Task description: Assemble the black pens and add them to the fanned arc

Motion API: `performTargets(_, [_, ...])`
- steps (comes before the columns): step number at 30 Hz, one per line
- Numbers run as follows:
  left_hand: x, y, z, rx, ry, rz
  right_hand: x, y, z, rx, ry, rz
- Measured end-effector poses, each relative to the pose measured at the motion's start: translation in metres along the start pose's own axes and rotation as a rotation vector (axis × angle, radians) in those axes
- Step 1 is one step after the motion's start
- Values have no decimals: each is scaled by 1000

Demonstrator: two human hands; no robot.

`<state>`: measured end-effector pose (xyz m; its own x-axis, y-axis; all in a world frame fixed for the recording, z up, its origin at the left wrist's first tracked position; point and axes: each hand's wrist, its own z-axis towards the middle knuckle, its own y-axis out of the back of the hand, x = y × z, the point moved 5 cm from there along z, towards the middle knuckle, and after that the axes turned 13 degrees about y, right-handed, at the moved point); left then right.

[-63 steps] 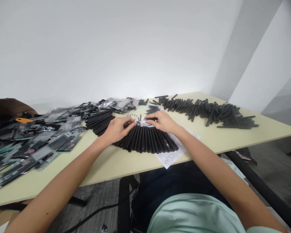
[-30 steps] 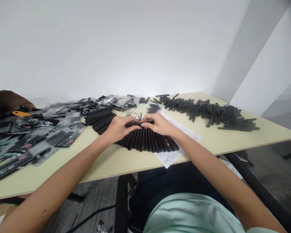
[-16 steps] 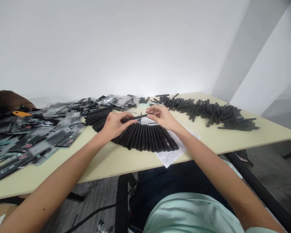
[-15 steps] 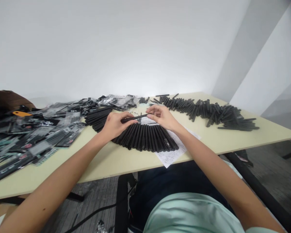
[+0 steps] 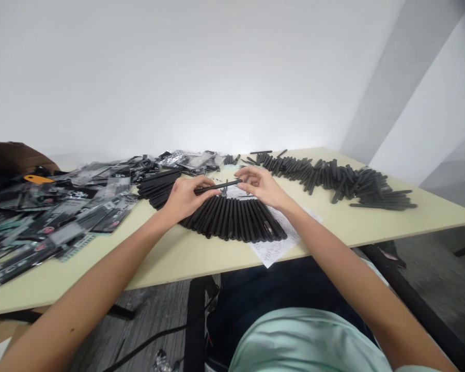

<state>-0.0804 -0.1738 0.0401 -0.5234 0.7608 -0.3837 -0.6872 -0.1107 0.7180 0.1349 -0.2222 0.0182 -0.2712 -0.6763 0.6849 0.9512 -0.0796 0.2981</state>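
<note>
So, from this head cam, the left hand (image 5: pixel 185 200) has a firm grip on one black pen (image 5: pixel 217 186), pinched between thumb and fingers near one end. The pen sits nearly level, slanting up to the right, held just above the rest of the stuff on the worktop (image 5: pixel 201 263). The right hand (image 5: pixel 264 188) doesn't seem to be holding anything. Its grip is loosely open with the fingers curled, and the fingertips (image 5: pixel 243 182) are right by the free end of that pen, though I can't tell if they're actually touching it.

Right under both hands is a big fan of black pens (image 5: pixel 232 223), laid side by side, with its right end lying over a printed sheet of paper (image 5: pixel 273 247). Some tiny dark bits (image 5: pixel 222 190) sit just past the top edge of the fan, too small to make out. Left of the hands there's a stack of pens (image 5: pixel 158 187), then a messy heap of plastic packets (image 5: pixel 72 209) spreading along the left end of the worktop. Over on the right runs a long, loose row of more pens (image 5: pixel 333 182). Down below the edge, a cable (image 5: pixel 158 338) lies on the floor.
</note>
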Motion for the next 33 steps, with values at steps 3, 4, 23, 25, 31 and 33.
performTargets(3, [-1,-1,0,23,-16,0,-1,0,0,23,-4,-39])
performTargets(4, [-2,-2,0,28,-27,1,-2,-1,-1,37,-16,-61])
performTargets(23, [-3,-3,-1,54,18,70,-4,-3,-4,44,-95,-72])
performTargets(25, [-2,-2,-1,40,29,78,-1,-3,-4,17,-83,-16])
performTargets(31, [-3,-4,-2,102,1,66,2,-5,-4,61,-53,-15])
performTargets(33, [-4,-5,-2,130,-5,62,1,-5,-4,101,-42,-74])
